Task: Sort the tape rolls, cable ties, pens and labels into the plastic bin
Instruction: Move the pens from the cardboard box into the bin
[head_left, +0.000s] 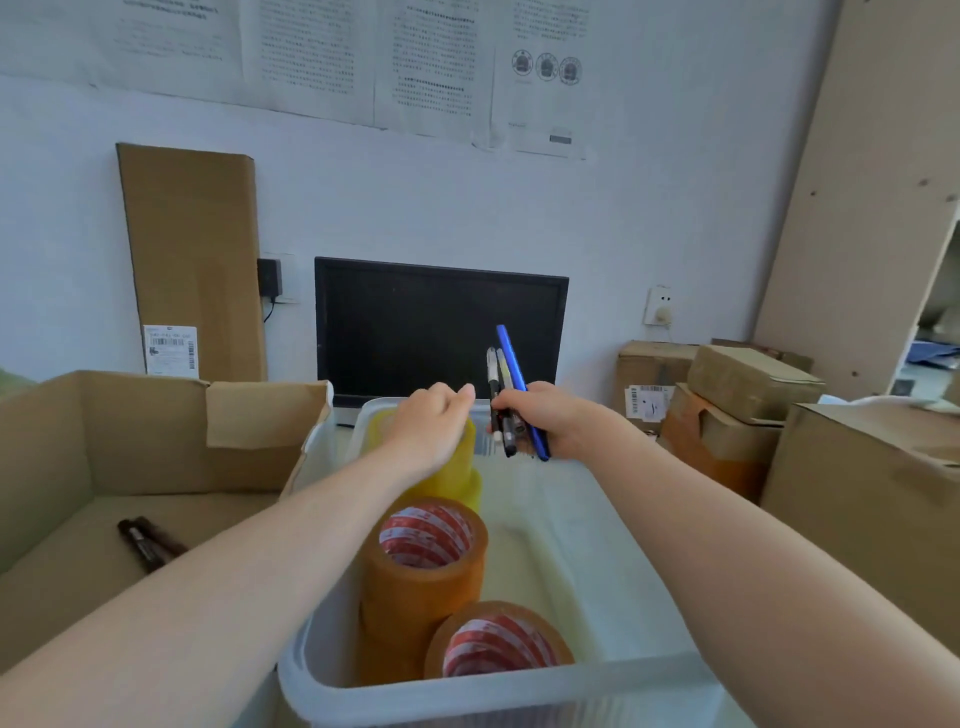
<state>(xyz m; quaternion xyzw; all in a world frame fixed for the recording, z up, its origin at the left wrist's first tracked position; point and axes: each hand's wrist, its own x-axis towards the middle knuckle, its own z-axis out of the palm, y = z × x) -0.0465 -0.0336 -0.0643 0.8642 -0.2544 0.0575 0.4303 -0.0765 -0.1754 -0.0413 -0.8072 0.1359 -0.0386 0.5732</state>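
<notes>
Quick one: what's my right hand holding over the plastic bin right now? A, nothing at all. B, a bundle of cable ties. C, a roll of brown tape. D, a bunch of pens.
D: the right hand grips several pens upright, a blue one sticking up tallest, above the far end of the plastic bin.

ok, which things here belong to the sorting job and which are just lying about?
Job: plastic bin, brown tape rolls, yellow tape rolls, pens in right hand, dark markers in open box.
Lying about: monitor, flat cardboard, stacked boxes, wall papers.
</notes>
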